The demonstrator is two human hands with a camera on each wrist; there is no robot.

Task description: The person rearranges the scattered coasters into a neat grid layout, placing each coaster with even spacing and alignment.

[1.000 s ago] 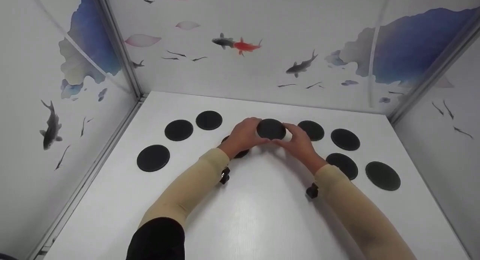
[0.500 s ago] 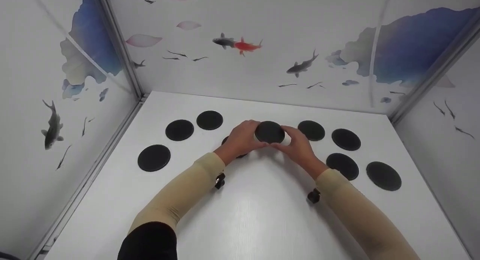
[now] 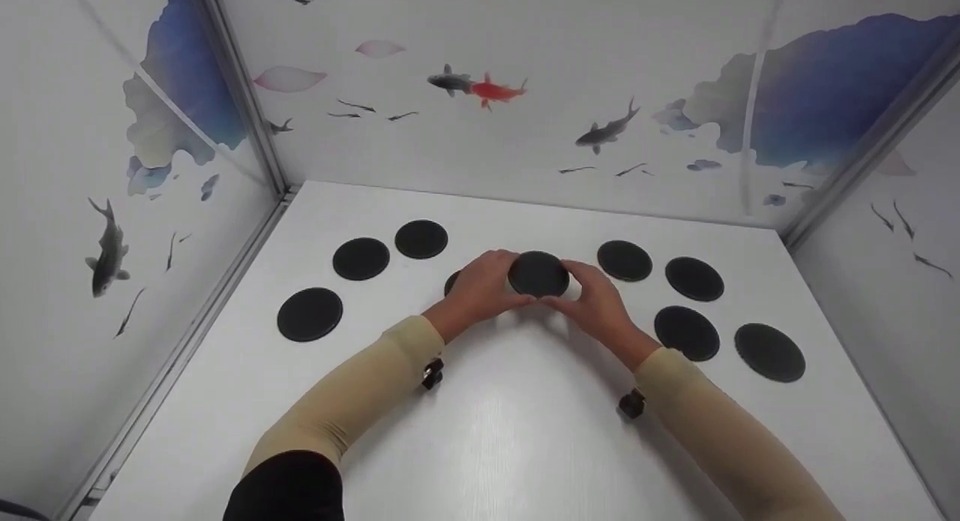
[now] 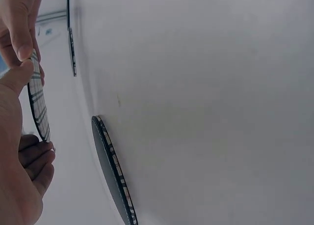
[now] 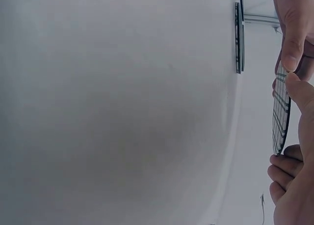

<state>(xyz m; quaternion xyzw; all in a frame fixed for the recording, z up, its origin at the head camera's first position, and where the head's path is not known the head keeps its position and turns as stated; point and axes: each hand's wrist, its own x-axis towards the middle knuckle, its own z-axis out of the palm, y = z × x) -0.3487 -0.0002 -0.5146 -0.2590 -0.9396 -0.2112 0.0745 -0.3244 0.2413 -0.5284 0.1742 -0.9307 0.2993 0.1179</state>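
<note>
Between both hands is a round black coaster (image 3: 538, 274), raised off the white table. Its underside shows a white check pattern with dark lines in the left wrist view (image 4: 39, 99) and right wrist view. The left hand (image 3: 480, 288) holds its left edge between thumb and fingers. On the opposite edge, the right hand (image 3: 596, 296) grips in the same way, and the two thumbs meet at the near rim. Another black coaster (image 3: 451, 282) lies on the table, mostly hidden behind the left hand.
Three black coasters lie left of the hands, among them a near one (image 3: 310, 314). Several more lie to the right, the outermost (image 3: 769, 353) near the right arm. White panels printed with fish surround the table (image 3: 480, 446) on three sides.
Both hands have drawn the held coaster slightly nearer the body. The left forearm has swung a little outward and back. The coasters on the table have stayed in place.
</note>
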